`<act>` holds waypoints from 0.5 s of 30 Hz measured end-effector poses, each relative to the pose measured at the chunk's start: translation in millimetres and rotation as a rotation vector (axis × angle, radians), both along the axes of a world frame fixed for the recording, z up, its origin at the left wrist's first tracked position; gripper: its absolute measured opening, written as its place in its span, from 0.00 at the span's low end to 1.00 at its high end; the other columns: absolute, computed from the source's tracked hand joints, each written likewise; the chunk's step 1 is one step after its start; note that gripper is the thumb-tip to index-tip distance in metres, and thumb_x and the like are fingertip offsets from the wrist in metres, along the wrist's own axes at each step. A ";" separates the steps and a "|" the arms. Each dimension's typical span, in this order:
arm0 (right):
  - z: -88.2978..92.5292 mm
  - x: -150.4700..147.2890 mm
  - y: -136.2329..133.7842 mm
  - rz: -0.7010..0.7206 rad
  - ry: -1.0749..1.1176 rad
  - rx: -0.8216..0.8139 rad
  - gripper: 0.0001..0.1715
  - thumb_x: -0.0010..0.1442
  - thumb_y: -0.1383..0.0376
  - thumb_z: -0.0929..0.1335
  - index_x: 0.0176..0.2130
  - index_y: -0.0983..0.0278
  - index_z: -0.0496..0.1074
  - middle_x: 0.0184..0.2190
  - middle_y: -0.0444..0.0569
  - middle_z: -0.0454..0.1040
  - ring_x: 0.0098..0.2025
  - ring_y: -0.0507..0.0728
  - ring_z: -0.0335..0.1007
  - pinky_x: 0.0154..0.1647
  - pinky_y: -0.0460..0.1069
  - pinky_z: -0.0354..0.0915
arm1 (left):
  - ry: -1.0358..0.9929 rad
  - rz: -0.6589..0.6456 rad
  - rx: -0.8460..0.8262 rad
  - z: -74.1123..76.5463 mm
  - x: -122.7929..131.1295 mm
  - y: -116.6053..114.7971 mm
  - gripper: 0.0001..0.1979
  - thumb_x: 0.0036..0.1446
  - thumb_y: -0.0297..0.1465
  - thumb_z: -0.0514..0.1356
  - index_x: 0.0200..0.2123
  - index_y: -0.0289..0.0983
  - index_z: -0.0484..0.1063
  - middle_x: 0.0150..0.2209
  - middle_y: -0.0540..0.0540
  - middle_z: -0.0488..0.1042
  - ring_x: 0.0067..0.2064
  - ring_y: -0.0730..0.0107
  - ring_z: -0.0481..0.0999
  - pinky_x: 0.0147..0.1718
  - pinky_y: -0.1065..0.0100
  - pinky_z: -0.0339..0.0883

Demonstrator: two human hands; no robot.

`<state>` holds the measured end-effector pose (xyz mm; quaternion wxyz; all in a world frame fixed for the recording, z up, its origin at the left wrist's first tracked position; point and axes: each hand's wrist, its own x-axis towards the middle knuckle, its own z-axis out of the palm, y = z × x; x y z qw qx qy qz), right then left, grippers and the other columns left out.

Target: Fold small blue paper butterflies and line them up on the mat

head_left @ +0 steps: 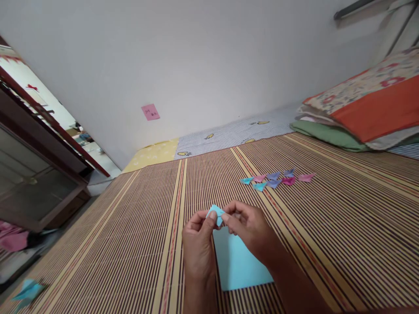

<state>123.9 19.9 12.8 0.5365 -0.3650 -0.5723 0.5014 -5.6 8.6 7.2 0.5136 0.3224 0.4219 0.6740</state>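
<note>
A small folded piece of light blue paper [214, 210] is pinched between both hands, above the striped mat. My left hand [199, 233] grips its left side, the thumb lying across the front. From the right, my right hand [247, 224] pinches the paper's edge between thumb and fingers. Below the hands lies a larger flat light blue sheet [242, 264], partly hidden by my right hand and forearm. Several small folded paper pieces [274, 183] in blue, pink, purple and magenta sit in rough rows on the mat farther off to the right.
The striped woven mat [147, 226] reaches to a patterned cloth [225, 131] along the wall. Folded bedding [369, 104] is stacked at the right. A pink note [150, 112] is on the wall. Blue folded paper [29, 291] lies at lower left, near a dark cabinet [36, 174].
</note>
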 end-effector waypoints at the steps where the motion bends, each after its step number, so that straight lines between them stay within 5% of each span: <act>1: -0.2 -1.2 -0.3 -0.015 0.005 -0.006 0.08 0.60 0.63 0.70 0.31 0.64 0.72 0.23 0.40 0.69 0.25 0.50 0.63 0.26 0.45 0.60 | 0.013 -0.006 0.004 -0.4 0.1 -0.1 0.12 0.46 0.35 0.74 0.27 0.34 0.78 0.25 0.50 0.74 0.27 0.74 0.72 0.28 0.72 0.65; 15: -1.7 -9.9 -4.8 -0.129 0.018 -0.059 0.10 0.57 0.60 0.70 0.29 0.64 0.70 0.23 0.41 0.66 0.25 0.51 0.60 0.24 0.46 0.57 | 0.088 -0.013 0.042 -3.2 1.5 -3.1 0.10 0.51 0.35 0.72 0.31 0.35 0.78 0.27 0.50 0.76 0.28 0.74 0.73 0.31 0.72 0.67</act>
